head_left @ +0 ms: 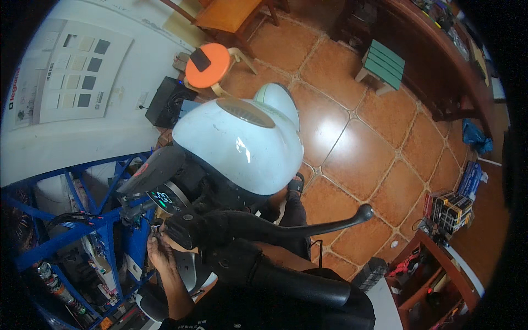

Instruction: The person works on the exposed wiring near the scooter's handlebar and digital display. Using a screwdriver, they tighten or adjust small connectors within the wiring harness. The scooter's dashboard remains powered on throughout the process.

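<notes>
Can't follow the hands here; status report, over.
Left hand near lit scooter display, hold unclear; right hand not visible. Black brake lever and handlebar grip block part of the view.

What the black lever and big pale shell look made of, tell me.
Black lever: probably metal with a satin finish; it is slim, smoothly curved, with soft highlights. Big pale shell: likely glossy plastic, possibly painted metal; sharp reflections on smooth curves.

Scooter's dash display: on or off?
On: the dash display shows bright pale and green lit markings against its dark face.
</notes>
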The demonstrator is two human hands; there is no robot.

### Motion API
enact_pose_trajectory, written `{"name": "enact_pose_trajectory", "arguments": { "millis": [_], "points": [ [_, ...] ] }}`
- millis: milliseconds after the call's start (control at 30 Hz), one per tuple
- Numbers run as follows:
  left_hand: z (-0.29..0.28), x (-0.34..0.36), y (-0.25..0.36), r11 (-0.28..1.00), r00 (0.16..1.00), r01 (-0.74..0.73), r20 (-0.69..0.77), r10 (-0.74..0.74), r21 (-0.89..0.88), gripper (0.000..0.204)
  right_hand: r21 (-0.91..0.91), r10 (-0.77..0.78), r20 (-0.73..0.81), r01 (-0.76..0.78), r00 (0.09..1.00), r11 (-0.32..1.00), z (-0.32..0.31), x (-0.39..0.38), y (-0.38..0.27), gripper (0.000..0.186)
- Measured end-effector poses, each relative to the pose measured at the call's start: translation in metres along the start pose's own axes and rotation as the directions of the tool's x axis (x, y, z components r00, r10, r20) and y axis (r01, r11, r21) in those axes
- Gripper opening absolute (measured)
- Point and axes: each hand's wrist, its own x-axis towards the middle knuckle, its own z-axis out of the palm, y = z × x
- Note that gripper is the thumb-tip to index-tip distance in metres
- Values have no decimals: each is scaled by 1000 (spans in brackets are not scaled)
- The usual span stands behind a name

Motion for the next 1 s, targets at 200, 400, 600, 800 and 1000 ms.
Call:
{"name": "enact_pose_trajectory", "arguments": {
  "millis": [200,400,600,800,1000],
  "points": [
    [12,5,-3,999,993,26,-113,-21,41,32,-325,-269,-35,244,962,914,4,7,22,13],
    [17,11,2,983,999,37,36,-31,-178,19,405,-34,15,25,999,914,13,16,35,11],
    [-9,16,-8,967,998,45,-26,-53,-249,19,257,161,-24,-150,987,955,28,10,41,14],
    [-20,23,-5,941,999,51,27,-45,-333,15,403,175,16,-167,984,900,43,15,36,10],
    [-28,33,-11,927,994,65,108,-26,-368,16,468,135,9,-123,991,875,48,16,32,8]
  ]
}}
